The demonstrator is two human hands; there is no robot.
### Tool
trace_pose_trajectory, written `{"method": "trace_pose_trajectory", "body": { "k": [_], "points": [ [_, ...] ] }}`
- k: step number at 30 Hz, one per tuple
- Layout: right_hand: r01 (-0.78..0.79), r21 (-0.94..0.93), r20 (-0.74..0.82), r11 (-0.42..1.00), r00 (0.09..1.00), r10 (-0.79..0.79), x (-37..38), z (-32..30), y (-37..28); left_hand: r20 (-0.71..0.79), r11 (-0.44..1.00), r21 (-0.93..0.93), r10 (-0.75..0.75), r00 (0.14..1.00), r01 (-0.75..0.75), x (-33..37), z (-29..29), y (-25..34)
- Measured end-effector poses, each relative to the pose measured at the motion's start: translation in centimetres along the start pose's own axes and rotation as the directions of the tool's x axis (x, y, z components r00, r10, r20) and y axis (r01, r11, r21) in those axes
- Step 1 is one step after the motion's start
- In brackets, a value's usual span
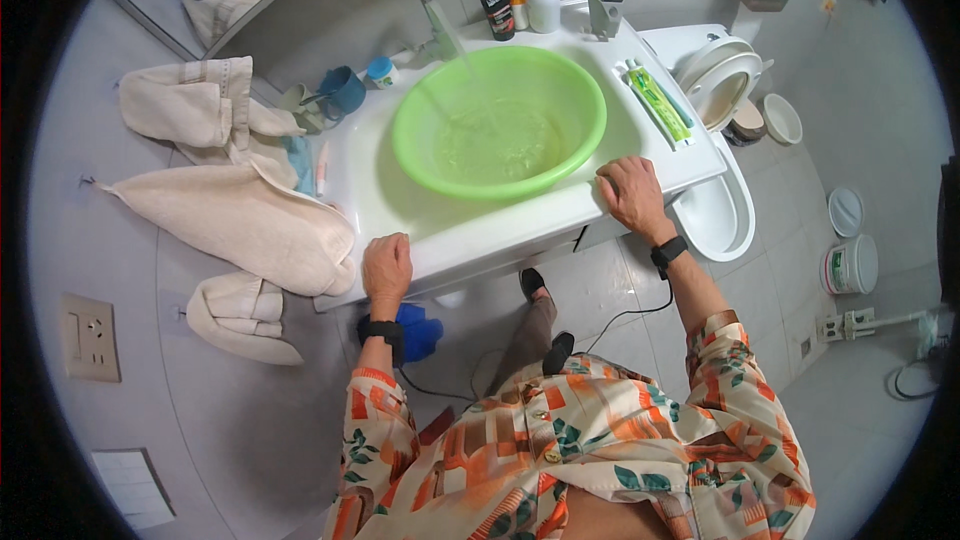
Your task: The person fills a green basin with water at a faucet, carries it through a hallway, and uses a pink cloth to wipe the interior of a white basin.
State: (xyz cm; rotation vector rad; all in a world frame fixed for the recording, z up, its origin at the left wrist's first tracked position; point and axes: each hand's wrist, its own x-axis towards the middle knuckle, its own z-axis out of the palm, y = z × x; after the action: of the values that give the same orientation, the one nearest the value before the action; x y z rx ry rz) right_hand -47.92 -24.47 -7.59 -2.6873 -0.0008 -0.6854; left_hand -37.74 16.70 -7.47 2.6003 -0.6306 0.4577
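Note:
Water runs from a chrome faucet (427, 0) into a light green plastic basin (410, 162) standing in the white sink (375, 195). Some water, with ripples, covers the basin's bottom. My left hand (387, 265) rests on the sink's front edge at the left, its fingers curled in and holding nothing that I can see. On the same edge, right of the basin, lies my right hand (632, 197), fingers bent and with no object showing. Both hands are apart from the basin. Each wrist wears a black band.
Cream towels (225, 215) hang at the left, near a blue mug (343, 90). Behind the basin stand a white pump bottle (542, 2) and a grey cup (606, 12). A green toothpaste tube (660, 105) lies on the right ledge. Further right are a white toilet (712, 225) and a bucket (850, 265).

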Motion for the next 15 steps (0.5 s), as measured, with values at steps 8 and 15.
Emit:
{"method": "trace_pose_trajectory", "body": {
  "k": [8,15],
  "points": [
    [0.021,-0.004,-0.035,1.000,0.999,-0.021,0.02,0.47,0.36,-0.013,1.000,-0.013,0.005,1.000,-0.006,0.12,-0.11,0.30],
    [0.006,-0.024,-0.004,1.000,1.000,-0.006,0.06,0.53,0.40,0.027,1.000,0.009,-0.011,1.000,0.011,0.27,0.00,0.29]
  ]
}}
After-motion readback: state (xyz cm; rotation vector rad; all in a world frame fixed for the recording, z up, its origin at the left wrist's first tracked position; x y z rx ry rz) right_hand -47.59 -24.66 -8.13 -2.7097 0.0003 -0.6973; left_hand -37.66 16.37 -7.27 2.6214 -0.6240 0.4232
